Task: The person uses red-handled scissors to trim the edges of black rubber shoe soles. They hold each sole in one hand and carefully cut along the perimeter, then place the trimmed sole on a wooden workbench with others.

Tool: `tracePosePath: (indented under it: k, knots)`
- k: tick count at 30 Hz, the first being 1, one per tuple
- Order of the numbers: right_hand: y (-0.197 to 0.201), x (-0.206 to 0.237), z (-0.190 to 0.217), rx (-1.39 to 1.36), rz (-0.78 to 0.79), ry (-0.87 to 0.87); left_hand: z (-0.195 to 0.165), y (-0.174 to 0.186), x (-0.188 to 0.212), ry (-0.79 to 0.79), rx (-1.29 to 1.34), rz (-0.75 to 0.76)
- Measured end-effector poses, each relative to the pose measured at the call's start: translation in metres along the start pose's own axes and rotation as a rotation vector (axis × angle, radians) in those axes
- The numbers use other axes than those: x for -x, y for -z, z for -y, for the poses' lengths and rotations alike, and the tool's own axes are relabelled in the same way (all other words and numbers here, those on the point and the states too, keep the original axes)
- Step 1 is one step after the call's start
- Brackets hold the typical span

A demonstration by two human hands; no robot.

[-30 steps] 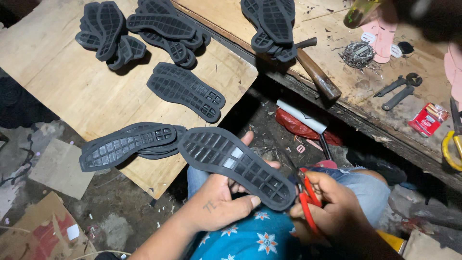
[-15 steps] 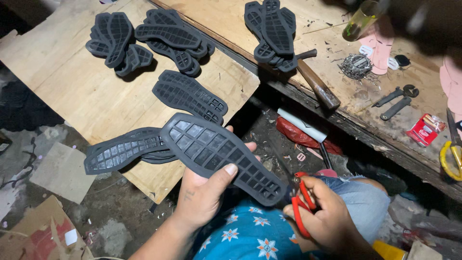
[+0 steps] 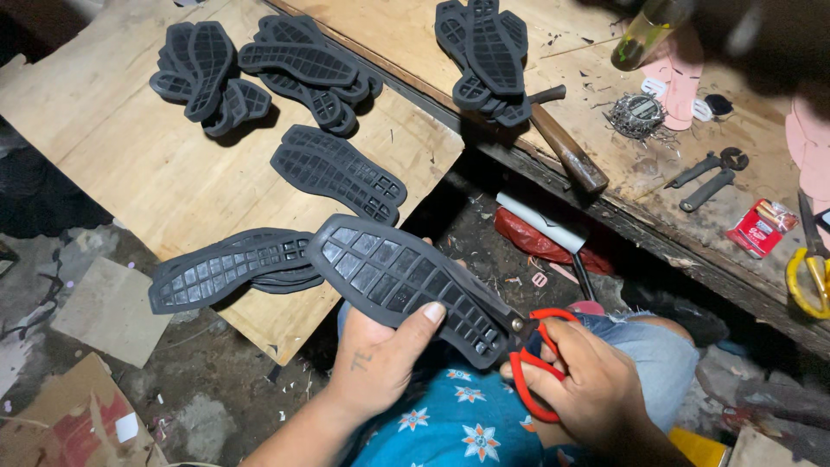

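Left hand (image 3: 376, 359) grip clamped on black rubber sole (image 3: 406, 285), thumb on tread, held over the lap. Right hand (image 3: 592, 389) closed through red scissors (image 3: 529, 363), blades at the sole's heel edge. Best practice, likely: short snips, rotate the sole, keep thumb clear of blades. Spare soles (image 3: 337, 169) lie on plywood surface (image 3: 130, 173).

Dim workshop, light falling from above onto pale surfaces. Plywood board (image 3: 130, 164) lies low over dark, dirty floor (image 3: 216, 398), corner overhanging. Raised wooden workbench (image 3: 605, 164) runs diagonally along upper right, top scuffed and stained, front edge dark. Shadowed gap beneath bench, contents hard to make out. Torn cardboard scraps (image 3: 108, 307) on floor at lower left. No walls or windows in view.
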State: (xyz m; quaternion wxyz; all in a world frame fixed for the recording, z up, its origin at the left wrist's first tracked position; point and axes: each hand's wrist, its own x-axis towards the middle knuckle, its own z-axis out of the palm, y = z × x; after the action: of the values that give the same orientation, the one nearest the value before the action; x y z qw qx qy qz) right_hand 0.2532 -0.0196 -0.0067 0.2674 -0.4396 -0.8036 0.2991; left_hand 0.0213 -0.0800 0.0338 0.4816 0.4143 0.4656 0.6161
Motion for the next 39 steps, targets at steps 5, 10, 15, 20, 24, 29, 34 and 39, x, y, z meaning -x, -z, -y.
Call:
tracePosePath:
  k: [5,10,15,20,24,29,34,39]
  knots:
    - [0.002,0.001,0.0,0.076,0.052,0.045,0.005,0.001,0.005,0.005,-0.011,0.013]
    - [0.0,0.007,-0.01,-0.159,0.175,-0.434,0.016,0.01,-0.002,0.106,0.193,-0.049]
    - [-0.019,0.019,-0.046,-0.335,0.107,-0.539,0.028,0.025,-0.027,0.193,0.735,-0.221]
    - [-0.045,0.03,-0.083,-0.731,0.246,-0.55,0.04,0.036,-0.036,0.268,1.218,-0.045]
    - [-0.056,0.036,-0.088,-0.794,0.29,-0.794,0.05,0.035,-0.038,0.315,1.409,0.112]
    - [-0.059,0.03,-0.078,-0.725,0.381,-0.74,0.051,0.032,-0.038,0.304,1.524,0.235]
    - [-0.057,0.028,-0.072,-0.677,0.394,-0.735,0.047,0.03,-0.036,0.318,1.511,0.261]
    - [-0.059,0.029,-0.072,-0.659,0.403,-0.757,0.049,0.033,-0.037,0.297,1.436,0.28]
